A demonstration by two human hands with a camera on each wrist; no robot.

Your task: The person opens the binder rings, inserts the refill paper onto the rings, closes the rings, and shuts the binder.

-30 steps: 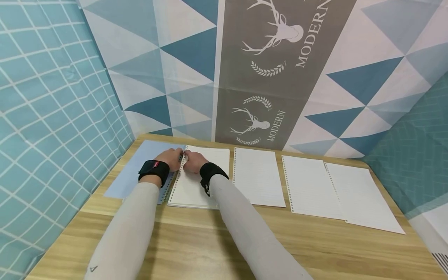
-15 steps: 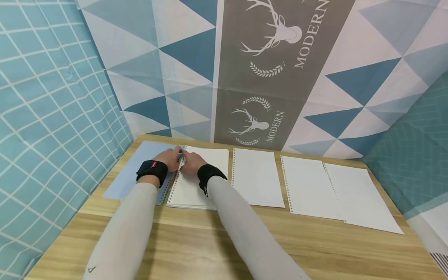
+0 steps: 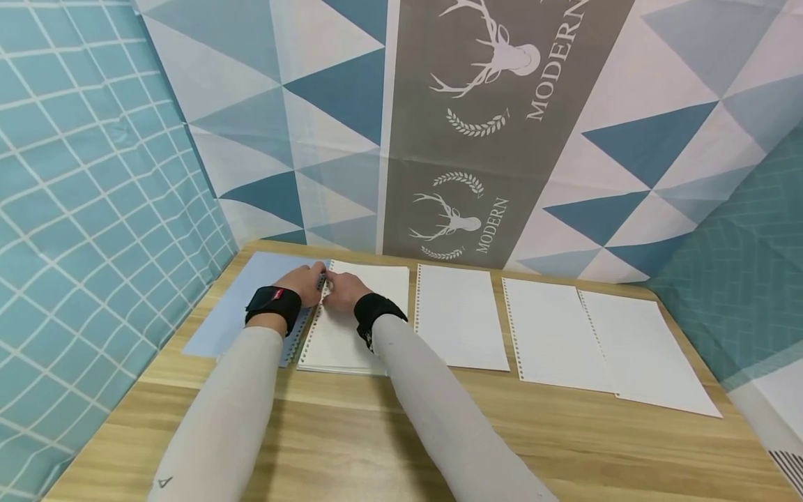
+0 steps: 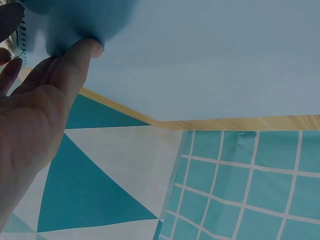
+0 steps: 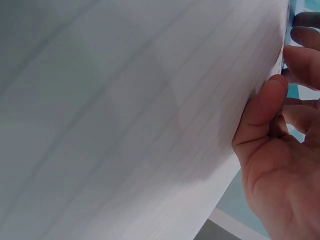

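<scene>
We see both hands meeting at the far end of an open loose-leaf binder at the far left of the wooden worktop (image 3: pixel 351 446). The left hand (image 3: pixel 305 282) rests on the pale blue binder cover (image 3: pixel 247 307), its fingers reaching right to the ring spine (image 3: pixel 311 322); in the left wrist view one fingertip (image 4: pixel 85 50) presses flat on the blue cover while the others lie close to the rings at the picture's edge. We cannot tell whether this grip pinches anything.

The right hand (image 3: pixel 343 289) lies on the stack of lined white paper (image 3: pixel 351 328) seated on the rings, its fingertips touching the spine just opposite the left hand. In the right wrist view its thumb (image 5: pixel 262 107) lies against the edge of the paper and the fingers curl beside it, yet we cannot make out a firm hold.

To the right, a single punched sheet (image 3: pixel 461 317) lies just beside the binder. Farther right are two more sheets (image 3: pixel 552 335) (image 3: pixel 646 355), the rightmost overlapping its neighbour. Patterned cloth (image 3: pixel 502 104) with deer motifs hangs behind.
</scene>
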